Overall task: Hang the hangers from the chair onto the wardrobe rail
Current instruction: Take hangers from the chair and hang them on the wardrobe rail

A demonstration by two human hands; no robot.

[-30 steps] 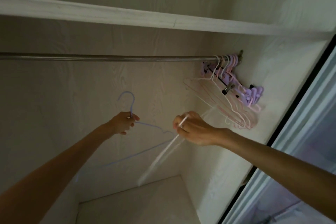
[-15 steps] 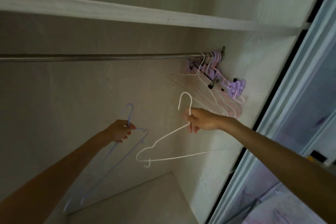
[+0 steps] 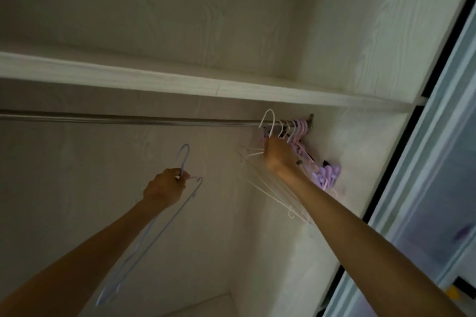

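The left hand (image 3: 164, 189) grasps a blue hanger (image 3: 152, 224) at its neck, well below the rail (image 3: 128, 120). The right hand (image 3: 279, 156) grips a white hanger (image 3: 268, 121), its hook over the rail just beside the pink hangers (image 3: 300, 128) at the right end.

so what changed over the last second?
The right hand took the white hanger from low beside the left hand up to the rail, its hook now by the hung bunch. The left hand still holds the blue hanger low.
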